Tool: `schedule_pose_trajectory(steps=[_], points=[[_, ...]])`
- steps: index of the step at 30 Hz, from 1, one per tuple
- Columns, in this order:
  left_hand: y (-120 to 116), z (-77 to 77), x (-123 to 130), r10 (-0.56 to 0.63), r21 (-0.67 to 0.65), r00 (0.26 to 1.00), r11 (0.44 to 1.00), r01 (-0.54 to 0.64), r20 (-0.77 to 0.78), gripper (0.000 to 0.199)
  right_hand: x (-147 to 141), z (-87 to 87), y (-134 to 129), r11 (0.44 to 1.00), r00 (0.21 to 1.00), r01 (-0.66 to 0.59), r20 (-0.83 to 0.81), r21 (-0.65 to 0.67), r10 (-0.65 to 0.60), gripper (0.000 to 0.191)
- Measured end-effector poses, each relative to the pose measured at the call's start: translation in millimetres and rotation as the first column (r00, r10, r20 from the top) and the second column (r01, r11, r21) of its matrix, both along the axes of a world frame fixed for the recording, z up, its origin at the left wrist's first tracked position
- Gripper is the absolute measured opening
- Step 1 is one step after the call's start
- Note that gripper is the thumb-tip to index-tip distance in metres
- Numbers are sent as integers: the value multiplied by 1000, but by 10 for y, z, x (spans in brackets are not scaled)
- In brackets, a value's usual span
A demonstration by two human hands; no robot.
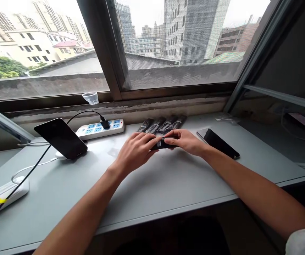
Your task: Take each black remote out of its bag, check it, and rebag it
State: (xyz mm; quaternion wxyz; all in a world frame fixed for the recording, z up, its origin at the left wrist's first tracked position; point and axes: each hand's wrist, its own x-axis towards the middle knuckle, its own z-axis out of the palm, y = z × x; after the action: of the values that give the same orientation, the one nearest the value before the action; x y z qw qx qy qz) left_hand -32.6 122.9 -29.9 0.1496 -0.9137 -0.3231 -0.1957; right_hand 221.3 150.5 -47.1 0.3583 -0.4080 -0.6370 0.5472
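A small black item with a white label (159, 143) is held between both hands above the middle of the table. My left hand (138, 148) has its fingers closed on the item's left part, covering much of it. On the right side my right hand (182, 141) pinches the same item with thumb and fingers. Just behind the hands, several black items in clear plastic wrapping (165, 124) lie side by side near the window wall. What exactly the black item is cannot be made out.
The grey table (173, 187) bears a black phone on a stand (62, 138) at left, a white power strip (101, 129) with a plug, and another dark phone (220, 142) at right. A clear plastic cup (91, 98) sits by the window. Cables cross the left side.
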Motion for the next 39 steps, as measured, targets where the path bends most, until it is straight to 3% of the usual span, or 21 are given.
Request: schedule_pose_trajectory(steps=[3, 8, 10, 16, 23, 28, 32, 35, 39], points=[[0, 1, -23, 42, 9, 999, 999, -42, -9, 40, -7, -10, 13, 999, 999, 38, -6, -1, -38, 46], [22, -1, -99, 99, -25, 995, 995, -100, -21, 43, 69, 2, 42, 975, 965, 97, 221, 202, -142, 46], [29, -3, -115, 115, -37, 993, 993, -115, -13, 42, 106, 8, 60, 971, 962, 89, 233, 220, -141, 47], [32, 26, -105, 141, -27, 990, 990, -141, -4, 42, 151, -28, 130, 991, 991, 55, 112, 124, -69, 49], [-3, 95, -98, 158, -65, 987, 985, -160, -24, 40, 155, 16, 110, 996, 992, 38, 120, 83, -48, 45], [10, 117, -116, 128, -67, 992, 989, -128, 0, 39, 181, 38, 119, 998, 997, -37, 66, -41, 40, 40], [39, 104, -182, 126, -67, 992, 990, -126, -9, 38, 205, -10, 177, 993, 998, 43, 48, -110, -38, 40], [64, 92, -272, 154, -52, 988, 987, -153, 12, 37, 228, -29, 211, 989, 993, 116, -23, -92, -119, 41], [107, 87, -390, 218, -70, 968, 975, -210, 128, 39, 245, -4, 200, 1000, 990, 23, -139, -4, -24, 39]])
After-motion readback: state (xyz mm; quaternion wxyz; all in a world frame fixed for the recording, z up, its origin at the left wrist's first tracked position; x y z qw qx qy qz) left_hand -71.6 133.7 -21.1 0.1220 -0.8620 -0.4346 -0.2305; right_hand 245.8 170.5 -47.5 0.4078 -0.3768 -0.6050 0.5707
